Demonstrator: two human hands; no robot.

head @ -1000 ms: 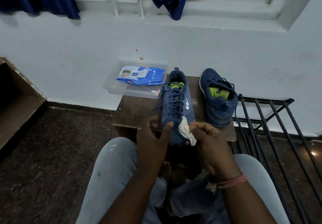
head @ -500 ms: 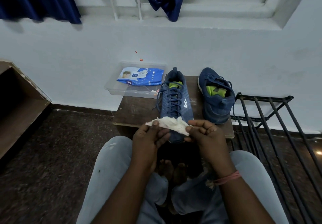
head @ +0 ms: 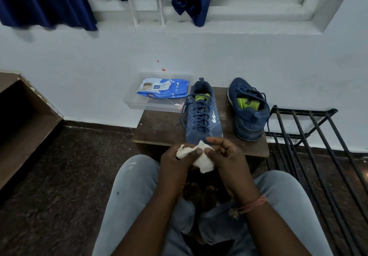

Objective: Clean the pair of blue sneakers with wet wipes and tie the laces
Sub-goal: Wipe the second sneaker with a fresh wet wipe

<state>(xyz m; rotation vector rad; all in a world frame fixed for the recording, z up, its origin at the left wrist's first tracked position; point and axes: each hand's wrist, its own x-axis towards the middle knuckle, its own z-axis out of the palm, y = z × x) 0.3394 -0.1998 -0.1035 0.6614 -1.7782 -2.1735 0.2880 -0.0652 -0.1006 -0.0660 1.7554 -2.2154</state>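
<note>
Two blue sneakers stand on a small brown table (head: 159, 128). The left sneaker (head: 202, 114) points its toe at me, laces loose. The right sneaker (head: 248, 108) points its toe at the wall, heel toward me, laces untied. In front of the table's near edge both hands hold a crumpled white wet wipe (head: 199, 157). My left hand (head: 177, 162) pinches its left part between thumb and fingers. My right hand (head: 227, 158) pinches its right part, fingers curled. The left sneaker's toe is hidden behind my hands.
A clear plastic tray (head: 131, 104) with a blue pack of wet wipes (head: 163, 89) sits at the table's back left, against the white wall. A black metal rack (head: 310, 136) stands to the right. A brown wooden shelf (head: 25, 120) is at left. My knees are below the table.
The wipe was held by my right hand against the left sneaker's toe, then stretched between both hands. Now it is bunched together between them, a little lower and nearer me.
</note>
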